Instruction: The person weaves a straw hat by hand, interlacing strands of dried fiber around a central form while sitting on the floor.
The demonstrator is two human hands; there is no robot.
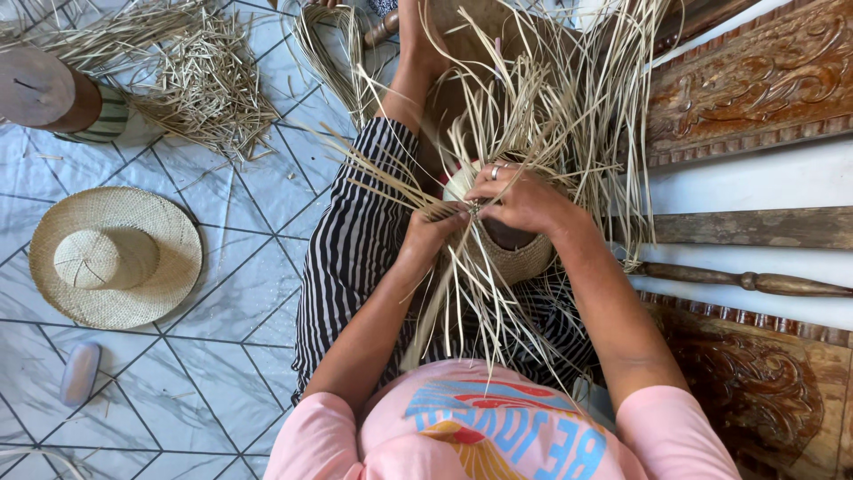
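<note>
Left hand: the left hand [433, 229] sits closed over the lap, fingers pinched on thin straw strands [533, 116] at the rim of the woven piece.
Right hand: the right hand [524, 197] is curled shut just beside the left, almost touching it, its fingertips gripping strands at the same spot; a ring shows on one finger.
Work in hand: a half-woven straw hat [524, 258], pale tan, rests in the lap under both hands, its woven crown showing below the right wrist.
Loose strands: long unwoven straw fans out from the piece in all directions, upward over the legs and downward toward the pink shirt.
Clothing: striped black-and-white trousers [351, 249] cover the near leg.
Finished item: a finished straw hat [115, 258] lies brim-down on the tiled floor [222, 356], well apart to the left.
Offcuts: a heap of short straw cuttings [200, 84] lies on the floor at upper left.
Bundle: a looped bundle of straw [333, 53] lies near the feet.
Small object: a pale oblong block [80, 373] lies below the finished hat.
Furniture: carved wooden furniture [755, 80] stands along the right edge.
</note>
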